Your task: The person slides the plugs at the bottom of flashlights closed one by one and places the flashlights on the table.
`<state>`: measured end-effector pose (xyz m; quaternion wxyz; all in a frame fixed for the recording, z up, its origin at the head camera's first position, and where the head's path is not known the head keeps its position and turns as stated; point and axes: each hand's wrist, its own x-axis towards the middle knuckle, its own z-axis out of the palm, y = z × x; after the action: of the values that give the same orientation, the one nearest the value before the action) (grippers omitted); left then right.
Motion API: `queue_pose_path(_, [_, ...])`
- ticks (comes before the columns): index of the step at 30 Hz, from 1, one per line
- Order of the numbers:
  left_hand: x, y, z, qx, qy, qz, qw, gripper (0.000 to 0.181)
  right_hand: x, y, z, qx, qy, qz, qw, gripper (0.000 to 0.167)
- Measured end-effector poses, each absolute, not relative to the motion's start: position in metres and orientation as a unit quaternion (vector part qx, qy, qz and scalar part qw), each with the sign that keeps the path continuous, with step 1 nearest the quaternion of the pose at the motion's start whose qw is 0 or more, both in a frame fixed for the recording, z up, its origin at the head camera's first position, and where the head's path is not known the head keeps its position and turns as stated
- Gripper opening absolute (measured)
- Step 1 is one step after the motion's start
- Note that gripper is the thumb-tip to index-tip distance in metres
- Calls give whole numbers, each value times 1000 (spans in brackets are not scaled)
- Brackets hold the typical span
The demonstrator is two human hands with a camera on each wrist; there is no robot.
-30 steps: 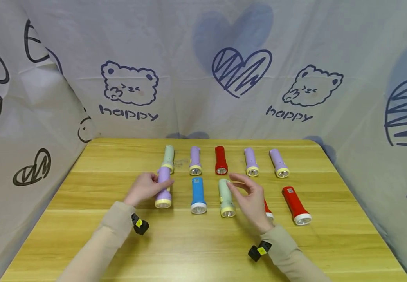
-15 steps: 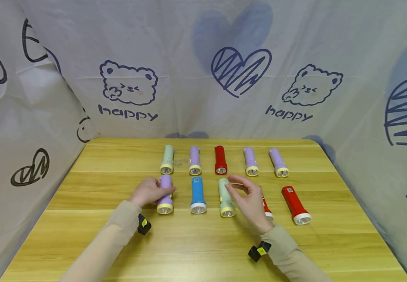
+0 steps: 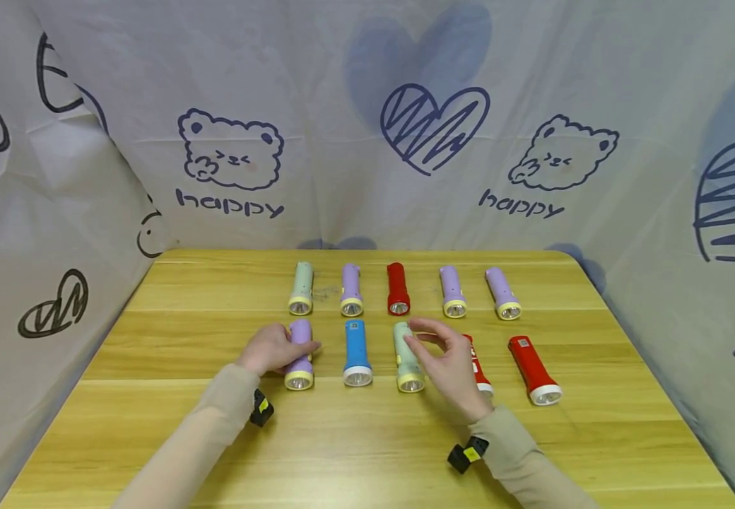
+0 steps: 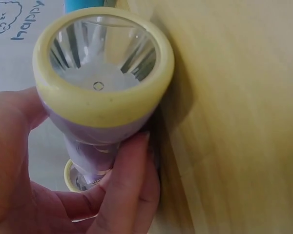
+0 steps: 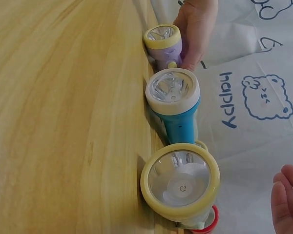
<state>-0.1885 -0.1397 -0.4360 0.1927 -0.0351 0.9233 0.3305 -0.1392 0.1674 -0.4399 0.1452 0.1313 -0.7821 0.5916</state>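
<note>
My left hand (image 3: 272,350) grips a purple flashlight (image 3: 300,365) with a yellow rim, at the left end of the front row. In the left wrist view, the purple flashlight's lens end (image 4: 102,109) faces the camera, with thumb and fingers around its body. To its right lies a blue flashlight (image 3: 357,345) with a white rim. Beside a pale green flashlight (image 3: 406,357) hovers my right hand (image 3: 450,362), its fingers loosely bent. The right wrist view shows the right fingers (image 5: 285,197) apart from the green flashlight (image 5: 180,212), holding nothing.
Two red flashlights with white rims lie farther right, one (image 3: 480,375) partly behind my right hand, the other (image 3: 535,371) fully visible. The back row has a green (image 3: 302,285), a red (image 3: 398,286) and several purple flashlights (image 3: 451,286). White cloth walls (image 3: 342,162) enclose the wooden table (image 3: 355,452).
My left hand has brought the purple flashlight toward me and slightly right, down into line with the front row. It no longer overlaps the green flashlight behind. My right hand has barely moved.
</note>
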Motion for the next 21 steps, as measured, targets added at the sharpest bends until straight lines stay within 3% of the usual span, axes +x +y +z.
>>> queue_pose_path(13, [-187,-147,-434,-37,930,318,180,55,-140,172,-441,137,-787,582,151,27])
queue_pose_path(21, [-189,-162,-410,-21,948,285,140,63,-148,194,-440,137,-826,522,164,30])
